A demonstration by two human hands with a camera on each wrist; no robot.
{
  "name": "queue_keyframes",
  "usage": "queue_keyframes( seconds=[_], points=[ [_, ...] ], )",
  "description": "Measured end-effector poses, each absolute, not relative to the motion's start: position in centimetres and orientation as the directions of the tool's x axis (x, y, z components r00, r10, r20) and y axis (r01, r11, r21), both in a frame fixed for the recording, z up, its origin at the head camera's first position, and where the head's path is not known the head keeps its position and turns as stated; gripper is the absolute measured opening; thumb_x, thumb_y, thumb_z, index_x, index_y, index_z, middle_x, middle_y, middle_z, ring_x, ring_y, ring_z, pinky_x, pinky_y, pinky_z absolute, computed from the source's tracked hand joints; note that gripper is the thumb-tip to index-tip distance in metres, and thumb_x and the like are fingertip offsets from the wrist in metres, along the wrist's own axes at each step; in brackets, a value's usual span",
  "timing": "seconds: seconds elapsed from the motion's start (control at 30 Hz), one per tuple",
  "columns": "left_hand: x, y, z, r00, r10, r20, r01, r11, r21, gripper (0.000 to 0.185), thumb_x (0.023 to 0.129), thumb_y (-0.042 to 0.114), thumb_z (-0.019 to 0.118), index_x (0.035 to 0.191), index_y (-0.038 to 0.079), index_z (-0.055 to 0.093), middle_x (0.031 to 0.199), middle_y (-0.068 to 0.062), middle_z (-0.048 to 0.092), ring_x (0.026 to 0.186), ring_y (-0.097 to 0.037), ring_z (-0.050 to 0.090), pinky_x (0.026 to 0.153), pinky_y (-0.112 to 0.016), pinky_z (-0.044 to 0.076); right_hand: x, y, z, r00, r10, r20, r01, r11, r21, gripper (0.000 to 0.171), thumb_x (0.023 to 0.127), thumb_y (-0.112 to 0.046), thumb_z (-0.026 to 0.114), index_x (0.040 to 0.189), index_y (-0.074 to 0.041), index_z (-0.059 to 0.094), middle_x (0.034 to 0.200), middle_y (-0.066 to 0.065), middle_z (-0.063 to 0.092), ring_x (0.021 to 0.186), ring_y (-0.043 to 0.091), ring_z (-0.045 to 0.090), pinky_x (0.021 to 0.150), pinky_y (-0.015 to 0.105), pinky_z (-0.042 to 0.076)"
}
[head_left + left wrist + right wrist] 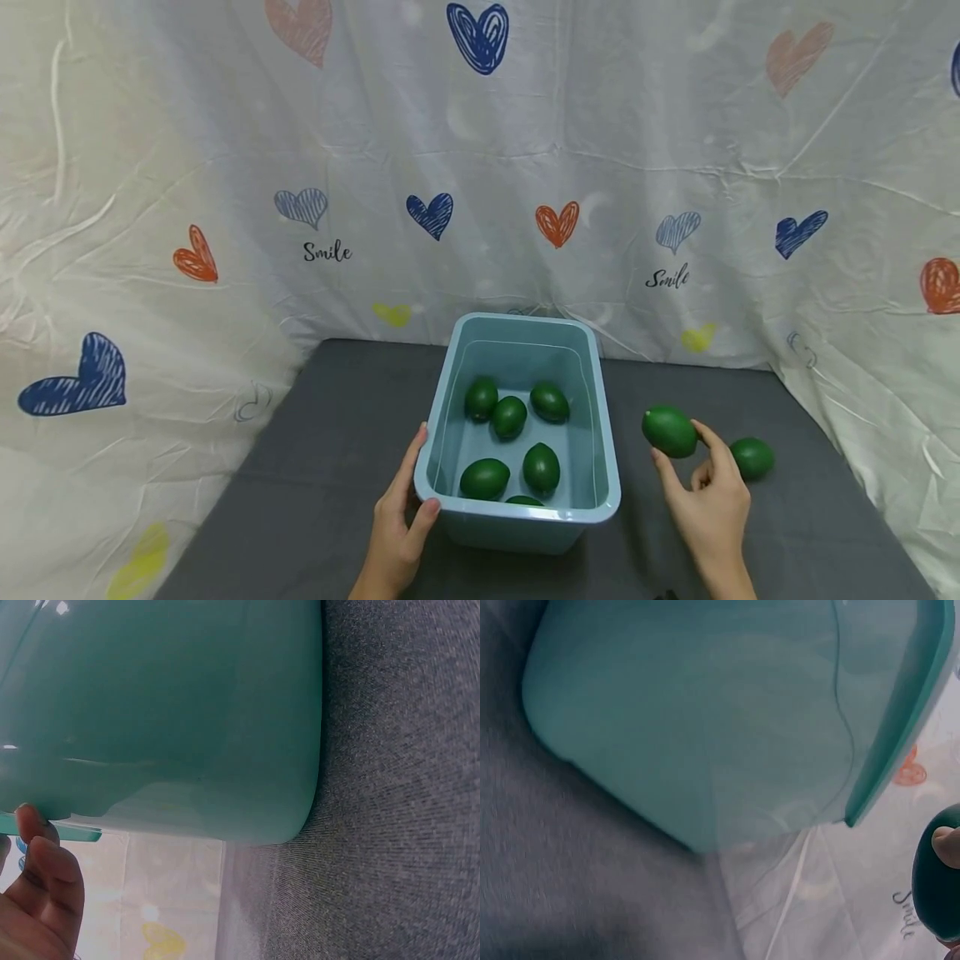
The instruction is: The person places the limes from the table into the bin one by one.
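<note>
A light-blue plastic bin (525,514) stands on the dark grey table, with several green limes (484,479) lying on its floor. My left hand (395,523) grips the bin's near left corner, thumb at the front rim and fingers along the left side. The left wrist view shows the fingers (56,874) by the bin's wall. To the right of the bin, my right hand (708,500) pinches one lime (670,432) between thumb and fingertips, above the table. Behind that hand another lime (752,458) sits on the table, partly covered. In the right wrist view the held lime (936,877) shows at the edge.
A dark grey cloth (337,433) covers the table. Behind it and along both sides hangs a white curtain (495,150) printed with hearts. A small dark object (666,595) shows at the bottom edge, too cut off to identify.
</note>
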State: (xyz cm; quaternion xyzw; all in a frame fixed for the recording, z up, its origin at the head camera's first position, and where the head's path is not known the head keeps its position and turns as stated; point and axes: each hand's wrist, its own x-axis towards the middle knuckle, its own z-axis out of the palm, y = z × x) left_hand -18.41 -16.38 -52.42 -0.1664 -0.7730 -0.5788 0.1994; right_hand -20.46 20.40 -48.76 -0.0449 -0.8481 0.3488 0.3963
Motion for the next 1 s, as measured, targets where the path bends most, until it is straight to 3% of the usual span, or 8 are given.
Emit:
queue_keyframes(
  seconds=[0.47, 1.0],
  points=[
    [-18.2, -16.3, -52.3, -0.864, 0.026, 0.503, 0.489, 0.278, 0.827, 0.077, 0.102, 0.0, 0.056, 0.17, 0.021, 0.026, 0.173, -0.009, 0.033, 0.15, -0.01, 0.043, 0.108, -0.017, 0.043, -19.8, 17.3, -48.6, -0.711, 0.323, 0.625, -0.235, 0.728, -0.644, 0.067, 0.076, -0.008, 0.096, 0.136, -0.001, 0.067, 0.062, 0.0, 0.044, 0.047, 0.004, 0.033, 0.045, 0.024, 0.03],
    [-18.1, -16.6, -52.3, -0.878, 0.039, 0.477, 0.467, 0.292, 0.835, 0.079, 0.103, -0.001, 0.056, 0.171, 0.025, 0.024, 0.174, -0.002, 0.031, 0.148, -0.01, 0.045, 0.106, -0.02, 0.047, -19.1, 15.3, -46.4, -0.727, 0.303, 0.616, -0.283, 0.685, -0.671, 0.067, 0.076, -0.008, 0.096, 0.137, -0.006, 0.067, 0.065, -0.001, 0.043, 0.049, 0.005, 0.035, 0.049, 0.025, 0.033]
  ],
)
